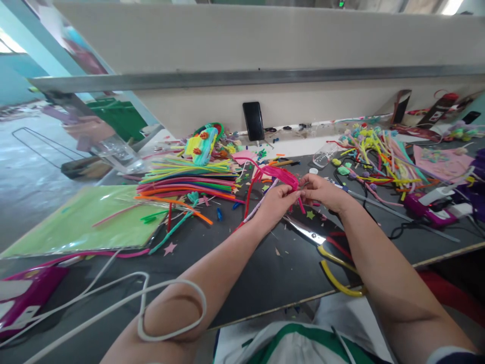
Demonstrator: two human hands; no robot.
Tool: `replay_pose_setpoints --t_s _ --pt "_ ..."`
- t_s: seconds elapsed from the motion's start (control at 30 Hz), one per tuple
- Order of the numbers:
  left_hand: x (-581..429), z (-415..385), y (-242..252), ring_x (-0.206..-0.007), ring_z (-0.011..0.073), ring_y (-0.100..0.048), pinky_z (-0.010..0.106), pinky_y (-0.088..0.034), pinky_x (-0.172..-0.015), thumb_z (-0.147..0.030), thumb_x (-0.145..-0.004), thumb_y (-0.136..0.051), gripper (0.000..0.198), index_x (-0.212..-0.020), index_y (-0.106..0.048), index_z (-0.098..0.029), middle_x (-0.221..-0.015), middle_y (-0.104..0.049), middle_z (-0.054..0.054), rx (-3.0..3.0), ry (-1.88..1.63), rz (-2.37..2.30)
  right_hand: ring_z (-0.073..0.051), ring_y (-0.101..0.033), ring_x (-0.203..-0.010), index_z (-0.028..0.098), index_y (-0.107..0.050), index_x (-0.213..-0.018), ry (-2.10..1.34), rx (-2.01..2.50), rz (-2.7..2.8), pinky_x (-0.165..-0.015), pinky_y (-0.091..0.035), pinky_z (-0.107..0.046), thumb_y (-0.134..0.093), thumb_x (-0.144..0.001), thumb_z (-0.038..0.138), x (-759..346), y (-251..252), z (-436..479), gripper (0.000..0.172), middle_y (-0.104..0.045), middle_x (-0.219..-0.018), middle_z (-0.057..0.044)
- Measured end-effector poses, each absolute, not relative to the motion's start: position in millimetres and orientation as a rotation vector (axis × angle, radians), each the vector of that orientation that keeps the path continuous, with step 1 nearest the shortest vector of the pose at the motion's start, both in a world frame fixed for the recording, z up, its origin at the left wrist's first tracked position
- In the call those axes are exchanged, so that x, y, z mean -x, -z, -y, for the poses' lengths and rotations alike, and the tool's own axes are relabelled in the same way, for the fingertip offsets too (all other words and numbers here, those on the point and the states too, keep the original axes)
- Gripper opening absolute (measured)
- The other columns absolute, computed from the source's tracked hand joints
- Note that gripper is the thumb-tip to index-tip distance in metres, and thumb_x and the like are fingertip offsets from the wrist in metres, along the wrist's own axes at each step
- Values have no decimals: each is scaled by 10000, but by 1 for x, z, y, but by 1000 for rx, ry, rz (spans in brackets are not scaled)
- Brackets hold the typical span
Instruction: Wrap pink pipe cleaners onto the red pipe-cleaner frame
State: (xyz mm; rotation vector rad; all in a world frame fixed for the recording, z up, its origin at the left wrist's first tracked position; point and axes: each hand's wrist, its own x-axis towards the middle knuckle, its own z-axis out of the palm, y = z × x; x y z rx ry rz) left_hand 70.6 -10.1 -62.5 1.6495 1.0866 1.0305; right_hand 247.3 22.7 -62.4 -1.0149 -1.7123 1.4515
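Note:
Both hands meet over the middle of the dark table, working on a bent bundle of pink pipe cleaners [282, 175]. My left hand [276, 205] pinches the bundle's lower end between thumb and finger. From the right, my right hand [321, 192] has its fingertips closed at the same end, touching the pink pipe cleaners; the exact grip is partly hidden. Below the hands lie scissors with yellow handles [322, 247], partly under my right forearm. Loose red pipe cleaners [250, 194] run beside my left hand.
A pile of coloured pipe cleaners [189, 179] lies left, near a green sheet in plastic [87, 217]. A phone [253, 121] leans on the back panel. More pipe cleaners [382, 156] and a purple power strip [430, 210] lie right. A white cable [142, 303] loops across my left forearm.

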Motion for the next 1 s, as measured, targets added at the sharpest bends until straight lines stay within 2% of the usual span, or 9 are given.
replay_pose_setpoints --t_s 0.17,0.33,0.43,0.53,0.67,0.8,1.0 --pt "-71 13 64 -536 87 -318 227 -224 -529 -268 -807 -506 260 -574 -460 -163 -526 -363 -49 -1855 -1104 -1227 -89 -424 -443 202 -486 -818 -1355 1077 1725 -454 -292 -221 -662 -717 403 -244 61 -21 286 -517 -519 73" --pt "-73 11 73 -564 106 -383 234 -256 -559 -188 -835 -450 229 -626 -542 -162 -562 -462 -21 -2079 -1076 -1324 -77 -372 -525 162 -569 -669 -1178 1103 1849 -511 -274 -227 -639 -714 410 -242 65 -22 262 -460 -562 59" --pt "-74 10 74 -572 120 -400 241 -281 -582 -184 -860 -433 252 -653 -576 -163 -579 -496 -1 -2156 -1075 -1369 -82 -366 -519 162 -584 -655 -1138 1138 1794 -515 -270 -233 -637 -690 384 -239 70 -24 232 -464 -556 54" --pt "-75 9 74 -565 128 -400 244 -291 -596 -157 -850 -450 256 -618 -556 -168 -560 -482 3 -2160 -1078 -1372 -92 -385 -511 163 -611 -674 -1041 1198 1793 -512 -278 -237 -613 -683 339 -235 76 -26 176 -498 -552 41" --pt "-75 6 77 -553 132 -387 252 -281 -595 -117 -822 -464 244 -591 -515 -177 -548 -454 2 -2158 -1100 -1384 -111 -430 -531 176 -624 -639 -740 1257 1925 -544 -304 -245 -566 -704 257 -232 78 -23 118 -522 -533 29" --pt "-76 1 85 -561 140 -405 257 -285 -597 -88 -795 -464 233 -589 -514 -183 -566 -472 14 -2164 -1090 -1406 -126 -469 -564 186 -627 -636 -508 1280 2053 -561 -301 -251 -516 -723 181 -227 76 -17 142 -557 -555 14" --pt "-74 -3 90 -596 157 -452 262 -330 -631 -98 -809 -455 219 -620 -523 -185 -603 -504 31 -2200 -1084 -1460 -145 -512 -599 193 -652 -662 -423 1325 2028 -574 -314 -260 -529 -754 212 -220 81 -18 154 -610 -607 -8"
